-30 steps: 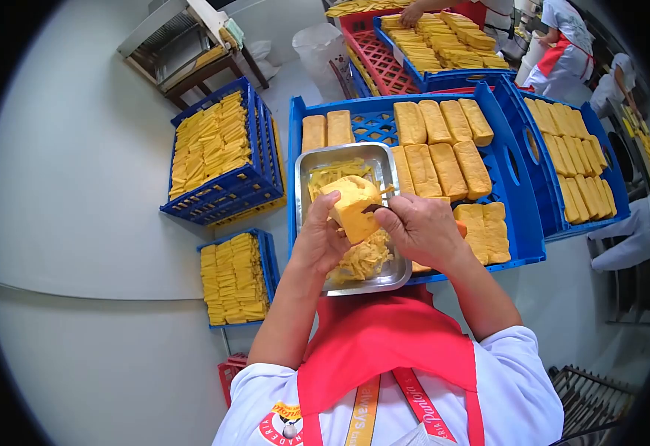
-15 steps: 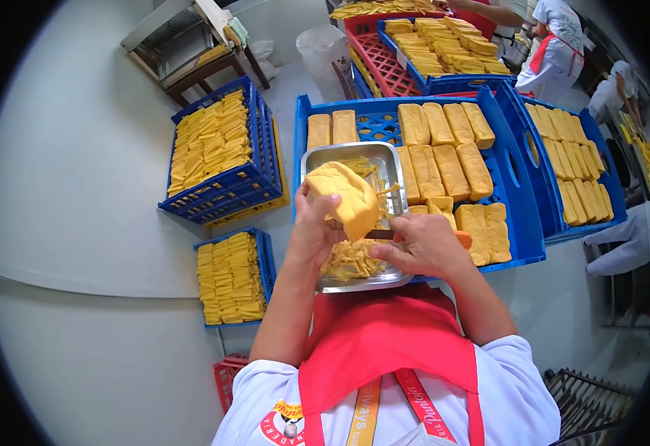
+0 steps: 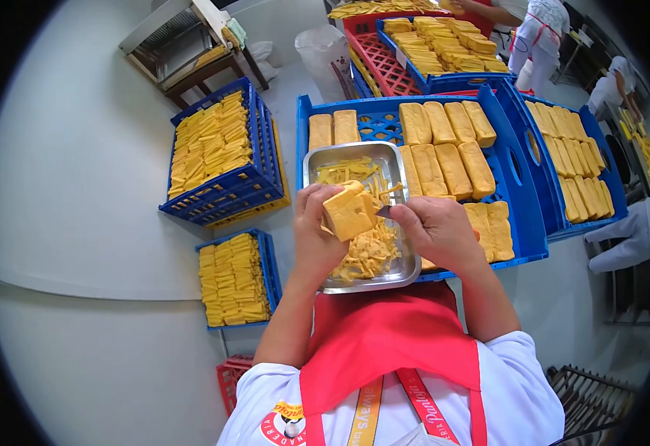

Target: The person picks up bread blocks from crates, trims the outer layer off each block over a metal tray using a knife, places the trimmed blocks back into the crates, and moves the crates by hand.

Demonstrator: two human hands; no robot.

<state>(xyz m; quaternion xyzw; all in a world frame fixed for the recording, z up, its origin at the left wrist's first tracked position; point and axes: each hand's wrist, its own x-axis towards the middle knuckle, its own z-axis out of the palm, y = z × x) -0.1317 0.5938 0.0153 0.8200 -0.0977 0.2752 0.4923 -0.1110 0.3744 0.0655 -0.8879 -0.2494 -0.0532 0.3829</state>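
Note:
My left hand [image 3: 314,232] is closed around a yellow-orange bread loaf [image 3: 350,211], tilted with an end facing up. In my right hand [image 3: 444,232] is a knife [image 3: 384,212]; its short visible blade points left, just beside the loaf, and the handle is mostly covered by my fingers. Whether blade and bread touch I cannot tell. Under both hands sits a metal tray [image 3: 413,269] with bread trimmings [image 3: 373,253] in strips and crumbs. The tray rests on a blue crate [image 3: 515,145] where whole loaves [image 3: 455,169] lie in rows.
Another blue crate of loaves [image 3: 569,160] adjoins on the right. Crates of stacked bread strips [image 3: 212,145] stand on the floor at left, with more strips [image 3: 451,44] at the back. Co-workers [image 3: 541,33] are behind and at right. A metal rack [image 3: 589,405] stands lower right.
The loaf has been turned in my left hand, so a smaller end face now shows. My right hand has moved up and right, with the knife tip now at the loaf's right side.

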